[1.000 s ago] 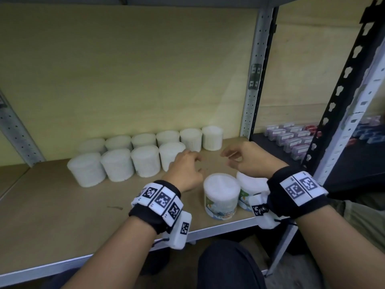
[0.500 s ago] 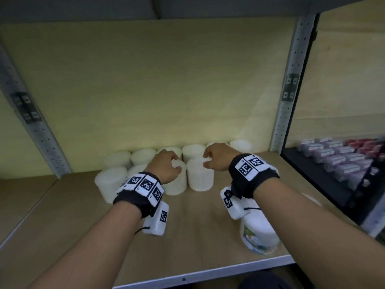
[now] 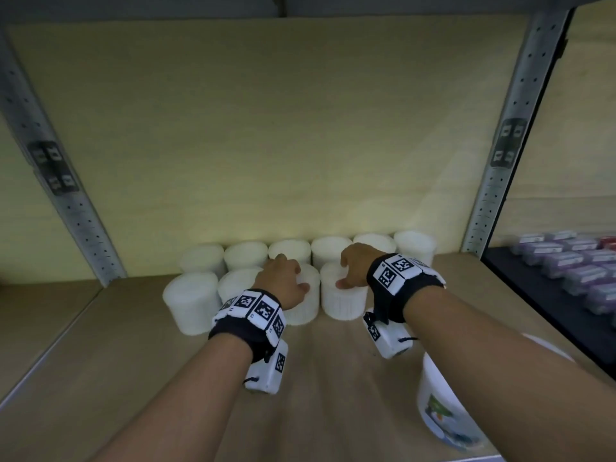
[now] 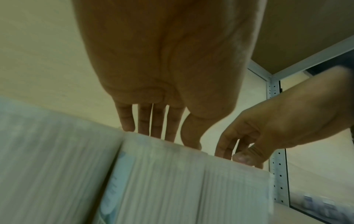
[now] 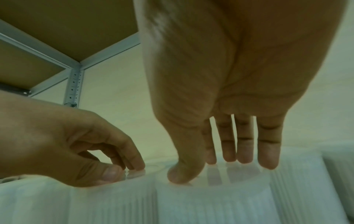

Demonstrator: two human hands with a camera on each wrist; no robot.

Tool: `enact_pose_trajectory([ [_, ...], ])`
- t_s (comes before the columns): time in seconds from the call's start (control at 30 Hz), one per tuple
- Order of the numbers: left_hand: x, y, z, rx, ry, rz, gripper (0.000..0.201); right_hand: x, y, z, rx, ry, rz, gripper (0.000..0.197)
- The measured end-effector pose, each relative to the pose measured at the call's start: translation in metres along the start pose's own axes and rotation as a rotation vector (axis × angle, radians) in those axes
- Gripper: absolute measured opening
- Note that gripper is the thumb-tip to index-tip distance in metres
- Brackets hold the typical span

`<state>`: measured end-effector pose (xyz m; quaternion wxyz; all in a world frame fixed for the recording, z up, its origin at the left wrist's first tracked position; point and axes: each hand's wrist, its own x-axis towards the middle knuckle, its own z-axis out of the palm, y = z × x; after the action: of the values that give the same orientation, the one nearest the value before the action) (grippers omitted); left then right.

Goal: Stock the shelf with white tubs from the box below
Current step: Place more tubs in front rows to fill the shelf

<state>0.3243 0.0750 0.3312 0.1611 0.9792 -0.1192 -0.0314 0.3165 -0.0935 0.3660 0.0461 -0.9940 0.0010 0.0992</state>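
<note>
From the head view I see my left hand (image 3: 283, 278) and right hand (image 3: 355, 270) resting on neighbouring white tubs (image 3: 343, 303) near the back of the shelf (image 3: 100, 345), the left wrist view shows the left fingers (image 4: 143, 119) extended with their tips on a lid, and the right wrist view shows the right fingers (image 5: 245, 144) slightly apart, touching a lid.

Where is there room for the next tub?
Bare shelf lies right of the front tubs toward the right post, and left of them toward the left post. The near middle is free. Crowded: the rows under the left hand and right hand, plus the labelled tub front right.
</note>
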Motion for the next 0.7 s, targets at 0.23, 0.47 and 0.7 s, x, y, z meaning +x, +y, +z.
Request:
enact_pose_trajectory([
  [0.23,0.001,0.001,0.002,0.011,0.014,0.001,0.047,-0.006,-0.001,-0.005,-0.015,-0.036,-0.030,0.052],
  [0.47,0.000,0.000,0.003,0.009,0.027,0.002,0.046,-0.012,0.000,-0.009,0.070,-0.082,-0.127,0.056],
  [0.7,0.000,0.000,0.004,-0.003,0.034,0.000,0.045,-0.010,-0.002,-0.009,0.125,-0.017,-0.066,0.044],
])
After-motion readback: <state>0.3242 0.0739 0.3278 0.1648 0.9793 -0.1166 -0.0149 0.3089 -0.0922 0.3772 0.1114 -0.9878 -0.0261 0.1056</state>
